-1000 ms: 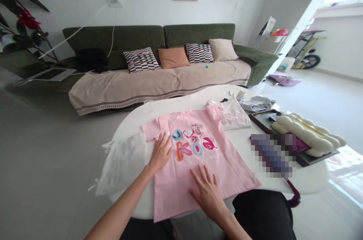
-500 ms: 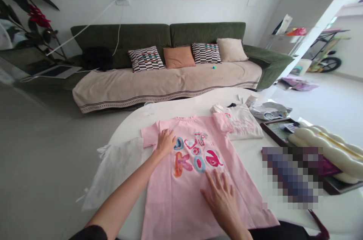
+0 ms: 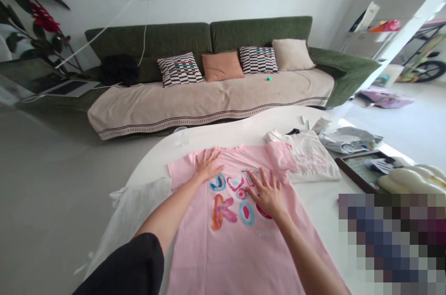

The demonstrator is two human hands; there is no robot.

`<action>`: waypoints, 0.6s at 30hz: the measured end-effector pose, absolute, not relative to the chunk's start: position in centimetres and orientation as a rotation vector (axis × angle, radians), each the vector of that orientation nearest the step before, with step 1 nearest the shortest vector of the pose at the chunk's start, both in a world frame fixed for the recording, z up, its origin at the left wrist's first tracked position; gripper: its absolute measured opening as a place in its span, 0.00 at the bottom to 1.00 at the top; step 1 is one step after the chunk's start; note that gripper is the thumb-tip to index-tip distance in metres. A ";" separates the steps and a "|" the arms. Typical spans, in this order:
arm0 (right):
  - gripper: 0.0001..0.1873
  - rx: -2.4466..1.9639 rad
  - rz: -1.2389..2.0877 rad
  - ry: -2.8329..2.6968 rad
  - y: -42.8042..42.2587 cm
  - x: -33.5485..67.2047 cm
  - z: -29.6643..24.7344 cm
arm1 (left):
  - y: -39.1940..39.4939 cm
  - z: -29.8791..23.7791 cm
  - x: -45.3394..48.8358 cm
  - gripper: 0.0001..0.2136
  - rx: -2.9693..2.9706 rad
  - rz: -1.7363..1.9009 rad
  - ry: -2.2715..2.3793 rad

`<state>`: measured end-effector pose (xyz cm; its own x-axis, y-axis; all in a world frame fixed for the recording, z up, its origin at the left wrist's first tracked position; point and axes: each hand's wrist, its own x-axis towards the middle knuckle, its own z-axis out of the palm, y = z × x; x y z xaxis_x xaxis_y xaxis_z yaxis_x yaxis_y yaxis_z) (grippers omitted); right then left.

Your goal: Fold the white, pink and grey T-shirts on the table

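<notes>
A pink T-shirt [image 3: 230, 258] with colourful painted letters lies spread face up, its collar pointing away from me. My left hand [image 3: 208, 166] rests flat near the shirt's left shoulder, fingers spread. On the upper right of the print lies my right hand [image 3: 269, 193], palm down with its fingers apart, covering part of the letters. The shirt's right sleeve overlaps a folded white T-shirt [image 3: 310, 158] with pale pink lettering. Beside the pink shirt's left edge, a sheer white cloth [image 3: 139, 211] hangs over the table edge, partly behind my left arm.
The white table [image 3: 223, 132] has a clear cup [image 3: 181, 136] at its far left. To the right are a silver plastic package [image 3: 350, 139], a dark-rimmed tray [image 3: 358, 174] with a cream puffy item [image 3: 414, 178], and a blurred-out patch. A green sofa [image 3: 174, 42] stands beyond.
My right hand has moved up and away from me, from below the print onto its upper right. My left hand has shifted slightly toward the collar. The view has tilted down a little.
</notes>
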<state>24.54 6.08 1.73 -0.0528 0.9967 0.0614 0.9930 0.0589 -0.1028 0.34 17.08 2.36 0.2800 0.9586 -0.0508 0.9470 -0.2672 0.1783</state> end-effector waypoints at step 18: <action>0.34 -1.615 0.182 -2.393 -16.3 15.3 -0.9 | 12.2 1.9 1.5 0.29 2.186 0.133 1.957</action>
